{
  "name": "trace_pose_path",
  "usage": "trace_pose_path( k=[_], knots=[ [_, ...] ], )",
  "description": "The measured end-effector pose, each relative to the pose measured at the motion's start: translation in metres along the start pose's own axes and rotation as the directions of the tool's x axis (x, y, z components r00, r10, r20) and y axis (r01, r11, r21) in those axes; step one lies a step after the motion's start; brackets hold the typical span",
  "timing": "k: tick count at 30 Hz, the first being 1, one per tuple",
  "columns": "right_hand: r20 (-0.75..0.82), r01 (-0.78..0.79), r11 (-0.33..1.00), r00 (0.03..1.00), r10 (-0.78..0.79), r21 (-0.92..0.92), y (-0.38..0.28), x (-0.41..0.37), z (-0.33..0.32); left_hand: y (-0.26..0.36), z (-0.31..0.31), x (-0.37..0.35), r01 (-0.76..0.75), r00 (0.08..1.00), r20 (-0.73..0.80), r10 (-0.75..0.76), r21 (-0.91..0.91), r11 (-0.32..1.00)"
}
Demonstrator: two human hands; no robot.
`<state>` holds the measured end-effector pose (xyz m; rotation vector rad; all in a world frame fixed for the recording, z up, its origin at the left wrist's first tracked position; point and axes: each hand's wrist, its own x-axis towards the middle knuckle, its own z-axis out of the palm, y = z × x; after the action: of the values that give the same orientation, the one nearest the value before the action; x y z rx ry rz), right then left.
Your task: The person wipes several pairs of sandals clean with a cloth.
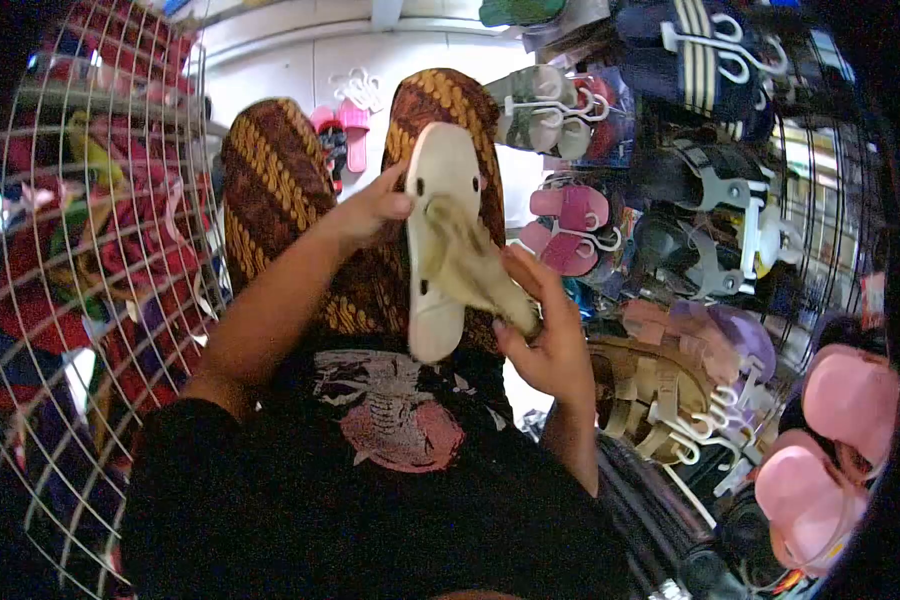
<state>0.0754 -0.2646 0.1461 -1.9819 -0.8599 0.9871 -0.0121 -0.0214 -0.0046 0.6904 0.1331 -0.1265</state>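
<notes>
A white sandal sole [438, 325] with dark holes lies lengthwise over my lap. My left hand [375, 210] holds its upper left edge, with the thumb on the sole. Across the sole's right side lies a beige cloth-like piece [475, 265], partly blurred. My right hand [545, 335] pinches the lower right end of this piece between thumb and fingers. Under the sole are knees in brown patterned cloth [280, 190]. Whether the beige piece is joined to the sole I cannot tell.
At the left stands a wire mesh rack [100, 250] with colourful items behind it. Pink slippers [353, 130] lie on the pale floor ahead. Several sandals hang at the right, among them pink ones [570, 215] and a brown pair [640, 390].
</notes>
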Motion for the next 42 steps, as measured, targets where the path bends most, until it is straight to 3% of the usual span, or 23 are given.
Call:
trace_pose_path(
  k=[1,2,3,4,7,8,12,15,17,19,21,24,27,29,32,35,36,37,39,42],
  knots=[
    [0.025,-0.068,0.987,0.998,0.065,0.147,-0.003,0.001,-0.001,0.002,0.005,-0.001,0.009,1.000,-0.006,-0.009,-0.023,1.000],
    [0.082,0.028,0.999,0.996,-0.027,-0.017,-0.008,0.006,-0.004,0.003,0.009,-0.001,0.018,1.000,-0.011,-0.019,-0.047,0.999],
    [0.154,0.139,0.976,0.982,-0.113,-0.169,-0.016,0.015,-0.007,0.011,0.019,0.000,-0.009,0.996,0.083,0.018,-0.110,0.994],
    [0.234,0.257,0.918,0.954,-0.190,-0.303,-0.022,0.019,-0.009,0.005,0.023,0.006,-0.141,0.969,0.176,0.171,-0.171,0.975],
    [0.224,0.151,0.864,0.974,-0.046,-0.481,-0.031,0.013,-0.013,0.001,0.017,0.012,-0.050,0.979,0.159,0.128,-0.422,0.905],
    [0.185,0.153,0.840,0.981,-0.064,-0.521,-0.019,0.011,-0.013,-0.006,0.015,0.012,-0.111,0.990,0.066,0.124,-0.169,0.979],
    [-0.124,0.188,0.860,0.953,-0.277,-0.474,-0.001,0.018,0.016,0.000,0.018,0.009,-0.148,0.979,0.125,0.162,-0.113,0.982],
    [-0.024,0.344,0.831,0.919,-0.393,-0.438,-0.019,0.017,0.043,-0.001,0.021,0.007,-0.140,0.977,0.137,0.161,-0.152,0.978],
    [0.051,0.439,0.742,0.875,-0.482,-0.506,0.003,0.017,0.040,0.001,0.019,0.006,-0.115,0.980,0.146,0.133,-0.128,0.985],
    [0.062,0.431,0.691,0.870,-0.490,-0.581,0.024,0.023,0.029,0.001,0.013,0.008,-0.112,0.980,0.160,0.122,-0.068,0.991],
    [0.008,0.319,0.682,0.909,-0.417,-0.658,0.039,0.028,0.010,-0.001,0.012,0.013,-0.108,0.980,0.159,0.119,-0.078,0.991],
    [-0.087,0.181,0.734,0.946,-0.311,-0.655,0.046,0.022,-0.004,0.000,0.016,0.014,-0.110,0.986,0.120,0.113,-0.034,0.993],
    [0.103,0.342,0.718,0.929,-0.356,-0.606,0.023,0.004,0.022,-0.004,0.016,0.021,-0.125,0.985,0.115,0.126,-0.016,0.992],
    [0.092,0.345,0.673,0.919,-0.383,-0.654,0.013,0.003,0.027,-0.003,0.019,0.017,-0.124,0.985,0.116,0.129,-0.043,0.991],
    [-0.051,0.184,0.764,0.961,-0.273,-0.619,0.041,0.020,0.014,-0.002,0.020,0.020,-0.133,0.985,0.106,0.134,-0.014,0.991],
    [-0.071,0.201,0.733,0.944,-0.322,-0.650,0.041,0.015,0.013,0.002,0.024,0.021,-0.073,0.996,0.043,0.073,-0.007,0.997],
    [0.024,0.300,0.780,0.939,-0.344,-0.549,0.028,0.013,0.019,0.002,0.024,0.021,-0.064,0.998,0.018,0.063,0.029,0.998],
    [0.065,0.331,0.726,0.927,-0.368,-0.604,0.008,0.008,0.025,0.000,0.024,0.021,-0.066,0.998,0.025,0.066,0.009,0.998],
    [0.053,0.323,0.737,0.930,-0.364,-0.594,0.008,0.011,0.023,-0.003,0.021,0.024,-0.075,0.996,0.046,0.076,-0.022,0.997],
    [-0.127,0.100,0.824,0.971,-0.203,-0.557,0.057,0.024,0.008,0.001,0.027,0.023,-0.049,0.998,-0.033,0.050,0.023,0.999]
  ],
)
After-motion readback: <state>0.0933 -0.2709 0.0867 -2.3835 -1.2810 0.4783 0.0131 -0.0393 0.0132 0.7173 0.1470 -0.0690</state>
